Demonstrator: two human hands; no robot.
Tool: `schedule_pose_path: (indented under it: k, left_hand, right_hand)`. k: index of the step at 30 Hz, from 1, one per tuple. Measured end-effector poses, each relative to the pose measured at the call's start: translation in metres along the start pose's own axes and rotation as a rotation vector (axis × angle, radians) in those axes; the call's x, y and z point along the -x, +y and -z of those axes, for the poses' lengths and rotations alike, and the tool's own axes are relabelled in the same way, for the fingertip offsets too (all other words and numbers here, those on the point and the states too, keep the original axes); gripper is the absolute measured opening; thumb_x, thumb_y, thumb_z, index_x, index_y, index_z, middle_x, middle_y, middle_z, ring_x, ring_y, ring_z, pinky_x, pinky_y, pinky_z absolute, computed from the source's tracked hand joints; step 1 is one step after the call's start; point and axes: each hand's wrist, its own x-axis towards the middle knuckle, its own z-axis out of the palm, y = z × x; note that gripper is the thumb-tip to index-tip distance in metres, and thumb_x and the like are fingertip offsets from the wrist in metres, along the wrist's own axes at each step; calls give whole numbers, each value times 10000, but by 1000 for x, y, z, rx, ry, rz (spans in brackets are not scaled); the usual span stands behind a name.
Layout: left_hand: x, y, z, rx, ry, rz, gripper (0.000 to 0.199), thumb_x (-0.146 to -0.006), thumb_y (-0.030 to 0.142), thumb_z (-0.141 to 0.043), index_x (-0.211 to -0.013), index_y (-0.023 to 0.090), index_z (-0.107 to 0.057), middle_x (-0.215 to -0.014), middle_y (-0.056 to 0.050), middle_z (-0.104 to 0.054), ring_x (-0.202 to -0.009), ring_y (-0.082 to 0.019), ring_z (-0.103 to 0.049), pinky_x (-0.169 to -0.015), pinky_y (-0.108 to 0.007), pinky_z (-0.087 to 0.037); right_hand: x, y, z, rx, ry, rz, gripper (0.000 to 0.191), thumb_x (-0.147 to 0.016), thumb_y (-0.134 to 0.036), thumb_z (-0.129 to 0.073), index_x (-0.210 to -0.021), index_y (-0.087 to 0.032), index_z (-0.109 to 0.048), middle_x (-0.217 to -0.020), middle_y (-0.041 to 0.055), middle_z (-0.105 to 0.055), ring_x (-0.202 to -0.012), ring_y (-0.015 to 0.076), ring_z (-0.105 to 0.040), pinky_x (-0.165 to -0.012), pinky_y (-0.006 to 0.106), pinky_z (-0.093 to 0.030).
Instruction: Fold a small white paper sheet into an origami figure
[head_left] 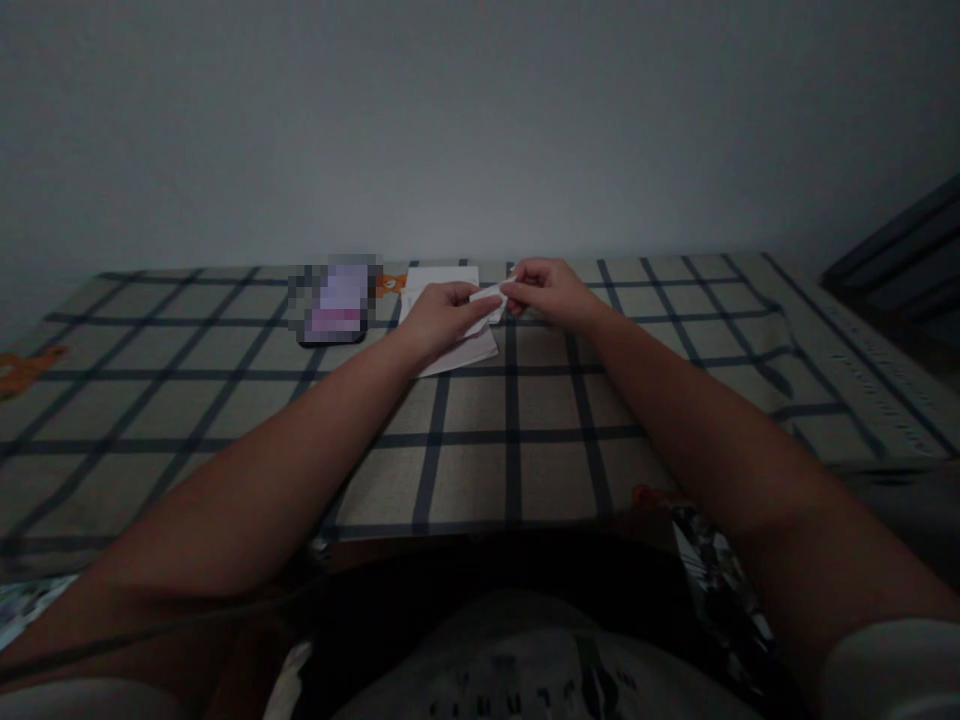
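Both of my hands meet over the far middle of the table, on a small folded piece of white paper. My left hand pinches its left part between thumb and fingers. At its right end, the fingertips of my right hand are closed on the paper. Under and behind my left hand lie more white sheets, one with its corner sticking out toward me. My left hand hides much of these sheets, and the exact folds are too dim to make out.
A checked cloth covers the table, which stands against a plain wall. Left of the papers lies a phone with a blurred-out screen. An orange bear print shows beside it. A dark slatted object stands at the far right.
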Motion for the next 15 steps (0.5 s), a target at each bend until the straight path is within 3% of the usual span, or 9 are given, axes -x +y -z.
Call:
schedule_pose_path:
  k: [4, 7, 13, 15]
  left_hand:
    - [-4, -2, 1, -3, 7, -24, 425, -733, 555, -812, -874, 158, -757, -744, -34, -696, -605, -120, -545, -538, -238, -401]
    - [-6, 0, 1, 72, 27, -38, 389, -742, 526, -811, -860, 167, -716, -746, -21, -683, -613, -122, -558, -572, -250, -434]
    - [-6, 2, -1, 167, 39, -115, 382, -772, 547, -798, -835, 187, -686, -743, -5, -667, -662, -137, -601, -643, -274, -495]
    - [-7, 1, -1, 129, 56, -115, 387, -785, 560, -783, -847, 188, -698, -758, -16, -684, -708, -158, -631, -662, -279, -497]
  right_hand:
    - [-1, -2, -3, -65, 30, -35, 312, -905, -351, -757, -734, -214, -535, -637, -18, -629, -611, 106, -611, -617, 232, -527]
    - [-1, -3, -6, -106, 48, -11, 335, -918, -426, -743, -767, -209, -538, -658, -22, -624, -602, 95, -593, -605, 221, -517]
    - [2, -1, -13, -22, -108, 53, 357, -835, -445, -807, -748, -183, -581, -657, -16, -605, -615, 105, -571, -599, 239, -470]
    - [1, 0, -14, 15, -92, 74, 329, -847, -413, -787, -738, -184, -576, -681, -7, -609, -632, 113, -567, -618, 253, -466]
